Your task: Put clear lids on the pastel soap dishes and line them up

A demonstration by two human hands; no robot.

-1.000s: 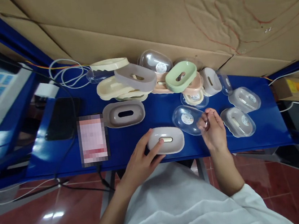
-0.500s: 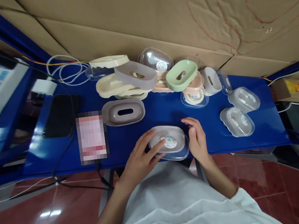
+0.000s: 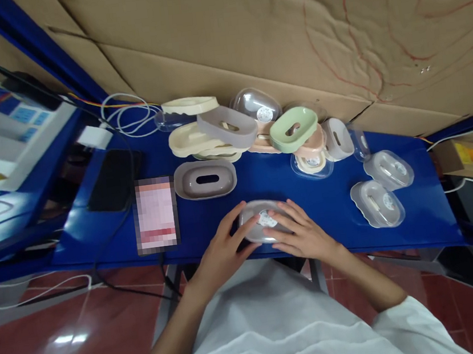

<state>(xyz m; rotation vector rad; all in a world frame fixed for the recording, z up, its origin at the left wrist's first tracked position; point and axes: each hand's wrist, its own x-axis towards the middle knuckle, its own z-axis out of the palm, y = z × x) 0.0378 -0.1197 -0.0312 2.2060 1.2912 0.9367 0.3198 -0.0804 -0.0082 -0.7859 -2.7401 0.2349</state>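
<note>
A grey oval dish under a clear lid [image 3: 266, 219] with a round sticker lies at the table's front edge. My left hand [image 3: 227, 244] rests on its left side, fingers wrapped round the rim and over the top. On the right side my right hand [image 3: 301, 232] lies over the lid, its fingers curved across the top and front. Behind the dish sits an empty grey-brown slotted tray [image 3: 206, 189]. Two grey lidded dishes, one nearer [image 3: 376, 204] and one farther [image 3: 388, 170], stand at the right.
Along the back is a pile with a grey tray [image 3: 228, 127], cream trays [image 3: 189, 140], a green tray [image 3: 294, 129] and a clear lid [image 3: 256, 104]. A black phone [image 3: 110, 181], a blurred pink-white item [image 3: 155, 215] and cables [image 3: 125, 116] occupy the left. Cardboard [image 3: 222, 29] stands behind.
My right hand has moved left from beside the dish onto its lid. The clear lid now lines up over the grey dish, where it stuck out at the front before. The view has shifted slightly.
</note>
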